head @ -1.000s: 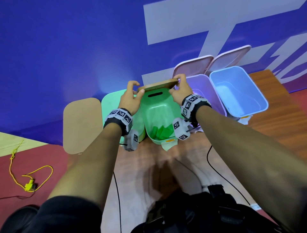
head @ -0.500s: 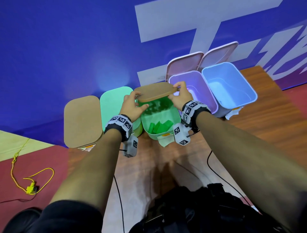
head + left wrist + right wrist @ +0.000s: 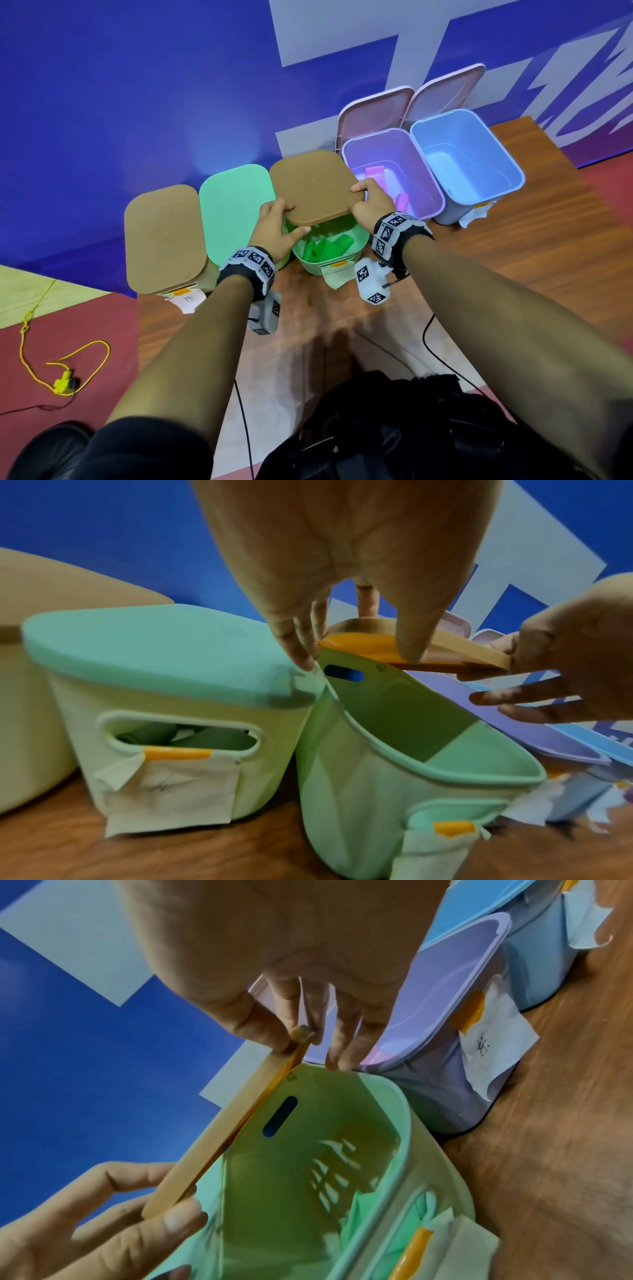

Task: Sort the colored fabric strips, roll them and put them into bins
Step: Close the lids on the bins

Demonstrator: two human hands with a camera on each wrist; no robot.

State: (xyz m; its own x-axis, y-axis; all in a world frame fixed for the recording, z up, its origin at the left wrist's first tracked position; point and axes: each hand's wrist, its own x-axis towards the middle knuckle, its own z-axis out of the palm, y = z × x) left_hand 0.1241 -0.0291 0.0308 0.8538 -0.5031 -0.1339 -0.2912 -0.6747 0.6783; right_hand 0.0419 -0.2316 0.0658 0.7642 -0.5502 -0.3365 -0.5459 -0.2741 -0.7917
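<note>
Both hands hold a brown lid (image 3: 313,186) over the green bin (image 3: 349,255), its far edge low and its near edge raised. My left hand (image 3: 275,222) pinches the lid's near left corner, thumb under it. My right hand (image 3: 371,202) grips the near right corner. Rolled green strips (image 3: 325,246) lie inside the bin, seen through the gap. In the left wrist view the lid (image 3: 455,649) slants above the green bin (image 3: 394,756). The right wrist view shows the lid (image 3: 219,1134) edge-on over the bin (image 3: 404,1115).
Left of the green bin stand a mint-lidded bin (image 3: 236,205) and a brown-lidded bin (image 3: 164,236). To the right a purple bin (image 3: 435,192) holds pink strips (image 3: 375,173), beside a blue bin (image 3: 513,168). Two pink lids (image 3: 375,113) lean on the wall. A yellow cord (image 3: 61,370) lies on the floor.
The brown lid has swung from upright at the back of the green bin down to nearly flat over it, both hands lowering with it.
</note>
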